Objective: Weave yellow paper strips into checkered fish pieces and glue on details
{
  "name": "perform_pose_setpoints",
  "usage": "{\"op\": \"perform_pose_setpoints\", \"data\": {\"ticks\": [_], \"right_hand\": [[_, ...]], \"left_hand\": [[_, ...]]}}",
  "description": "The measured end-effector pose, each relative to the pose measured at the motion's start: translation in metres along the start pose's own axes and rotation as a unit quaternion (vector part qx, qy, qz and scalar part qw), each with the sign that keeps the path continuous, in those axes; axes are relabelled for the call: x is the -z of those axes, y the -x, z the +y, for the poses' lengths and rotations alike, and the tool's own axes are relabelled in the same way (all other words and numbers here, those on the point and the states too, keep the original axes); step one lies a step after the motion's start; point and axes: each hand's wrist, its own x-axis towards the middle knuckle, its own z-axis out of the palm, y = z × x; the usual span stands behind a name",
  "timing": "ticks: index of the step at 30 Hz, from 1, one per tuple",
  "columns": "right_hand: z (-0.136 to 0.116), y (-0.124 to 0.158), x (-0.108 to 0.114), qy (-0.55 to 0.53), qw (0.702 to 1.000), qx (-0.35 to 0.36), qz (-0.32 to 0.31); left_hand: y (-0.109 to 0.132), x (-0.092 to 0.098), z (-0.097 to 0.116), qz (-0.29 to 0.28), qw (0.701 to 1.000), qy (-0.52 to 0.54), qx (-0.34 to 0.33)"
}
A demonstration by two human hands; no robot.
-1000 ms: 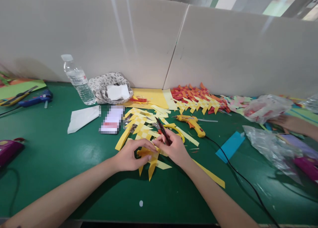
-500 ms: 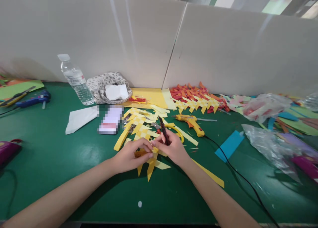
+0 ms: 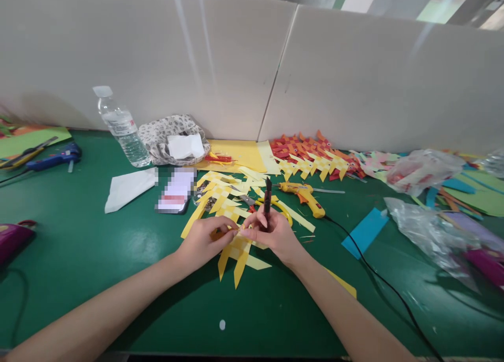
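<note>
My left hand pinches the top of a woven yellow paper piece that lies on the green table. My right hand is closed round a dark, slim tool that stands nearly upright, and its fingertips meet the left hand's at the paper. More woven yellow pieces lie just behind the hands. Yellow-handled scissors rest beside the right hand.
A yellow glue gun with a black cord lies to the right. A water bottle, a patterned pouch, a white napkin and a phone sit at the back left. Red and yellow woven pieces and plastic bags lie right.
The dark tool in my right hand has swung from leaning left to nearly upright. The woven paper piece has turned over under my left fingers, its pale checked side now showing.
</note>
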Motion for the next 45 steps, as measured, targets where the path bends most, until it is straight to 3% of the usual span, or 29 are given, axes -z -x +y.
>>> {"op": "perform_pose_setpoints", "data": {"ticks": [2, 5, 8, 10, 13, 15, 22, 29, 32, 35, 39, 45], "right_hand": [[0.0, -0.002, 0.002, 0.0, 0.999, 0.005, 0.043], [0.002, -0.006, 0.01, -0.02, 0.986, 0.03, 0.16], [0.005, -0.01, 0.019, -0.041, 0.966, 0.048, 0.251], [0.006, -0.011, 0.021, -0.031, 0.962, 0.046, 0.268], [0.006, -0.009, 0.018, 0.007, 0.973, 0.048, 0.227], [0.004, -0.006, 0.013, 0.021, 0.982, 0.056, 0.182], [0.002, 0.002, 0.001, 0.063, 0.996, 0.05, 0.05], [0.004, 0.001, -0.002, 0.064, 0.995, 0.045, 0.069], [0.005, 0.002, 0.0, 0.09, 0.991, 0.063, 0.074], [0.001, 0.004, 0.006, 0.206, 0.969, 0.119, 0.071], [-0.005, 0.005, 0.017, 0.393, 0.903, 0.167, 0.039], [-0.002, 0.002, 0.021, 0.523, 0.833, 0.166, 0.071]], "left_hand": [[0.0, 0.001, 0.0, -0.003, 1.0, -0.007, 0.001], [0.0, 0.001, 0.0, 0.009, 0.999, 0.022, 0.028], [-0.003, 0.0, -0.001, 0.025, 0.986, 0.14, 0.083], [-0.006, 0.001, -0.001, 0.038, 0.958, 0.252, 0.133], [-0.009, 0.002, -0.002, 0.053, 0.902, 0.378, 0.204], [-0.01, 0.004, -0.002, 0.045, 0.881, 0.41, 0.233], [-0.008, -0.001, 0.001, -0.075, 0.898, 0.374, 0.22], [-0.004, -0.003, 0.005, -0.129, 0.89, 0.37, 0.232], [-0.004, -0.001, 0.004, -0.115, 0.879, 0.393, 0.242], [-0.006, 0.002, 0.0, -0.048, 0.863, 0.439, 0.245], [-0.012, 0.008, -0.005, 0.026, 0.834, 0.496, 0.238], [-0.015, 0.01, -0.007, 0.03, 0.839, 0.487, 0.24]]}}
